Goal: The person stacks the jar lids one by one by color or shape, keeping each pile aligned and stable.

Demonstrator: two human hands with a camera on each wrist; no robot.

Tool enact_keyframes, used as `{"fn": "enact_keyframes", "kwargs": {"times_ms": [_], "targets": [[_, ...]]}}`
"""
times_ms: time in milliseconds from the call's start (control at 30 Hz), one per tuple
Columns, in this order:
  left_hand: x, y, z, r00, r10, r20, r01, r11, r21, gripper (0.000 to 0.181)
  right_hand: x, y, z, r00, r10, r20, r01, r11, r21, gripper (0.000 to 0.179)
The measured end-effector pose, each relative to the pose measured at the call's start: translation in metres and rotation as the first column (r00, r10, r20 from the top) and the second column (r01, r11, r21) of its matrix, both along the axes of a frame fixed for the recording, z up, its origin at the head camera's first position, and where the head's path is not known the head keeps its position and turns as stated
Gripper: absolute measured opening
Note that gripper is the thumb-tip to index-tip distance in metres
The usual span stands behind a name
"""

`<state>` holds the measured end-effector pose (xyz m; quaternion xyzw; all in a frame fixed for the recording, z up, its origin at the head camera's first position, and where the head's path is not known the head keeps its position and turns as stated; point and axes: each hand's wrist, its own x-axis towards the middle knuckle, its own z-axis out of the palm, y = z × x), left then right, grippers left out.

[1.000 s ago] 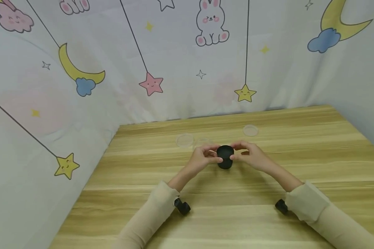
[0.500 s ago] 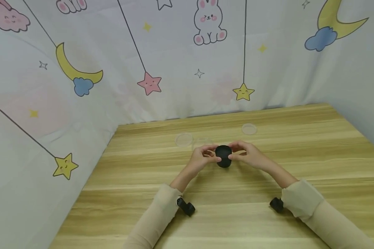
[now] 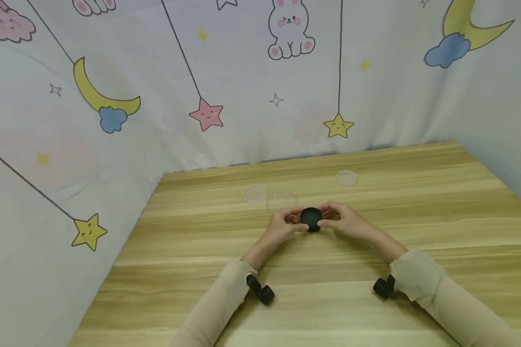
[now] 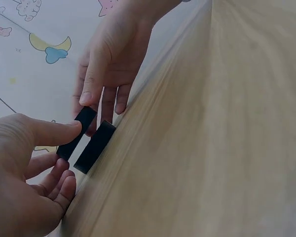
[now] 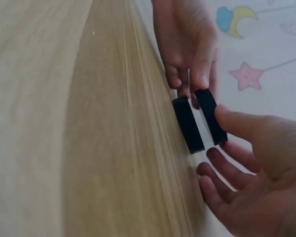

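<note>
black lid [image 3: 311,217]: pinched at its rim by left hand [image 3: 282,224] and right hand [image 3: 349,223], thumbs and fingertips curled on it, raised just above black base [image 4: 94,146] lying on wooden table [image 3: 330,289].

Beige long sleeves [image 3: 217,308], black wrist cameras [image 3: 260,290], bare fingers [image 3: 293,222]

Matt black lid [image 3: 311,218] — smooth, pale wood-grain table [image 3: 330,299].

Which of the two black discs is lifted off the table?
The upper black disc, pinched between the left hand and right hand. The lower black disc lies flat on the table, a gap between them.
</note>
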<state>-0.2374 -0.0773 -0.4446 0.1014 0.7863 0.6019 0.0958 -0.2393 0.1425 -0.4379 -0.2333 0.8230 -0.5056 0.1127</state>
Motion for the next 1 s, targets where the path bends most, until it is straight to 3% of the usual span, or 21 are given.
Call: {"fn": "enact_keyframes", "kwargs": {"times_ms": [200,667,1000], "targets": [[-0.0028,0.0007,0.0003,0.999,0.004,-0.047,-0.005,1.000,-0.020,0.050,-0.0037,-0.0009,-0.0006,1.000,-0.011,-0.007,0.012,1.000,0.006,0.045],[-0.0044,0.0002,-0.0042,0.996,-0.026,-0.086,0.021,0.998,-0.061,0.048,-0.0042,0.0020,-0.0046,1.000,-0.023,-0.003,0.023,0.999,0.031,0.047],[-0.0024,-0.0021,-0.0092,0.997,-0.024,-0.074,0.021,0.999,-0.045,0.049,-0.0013,-0.0008,-0.0081,1.000,-0.026,0.001,0.026,0.999,0.037,0.049]]}}
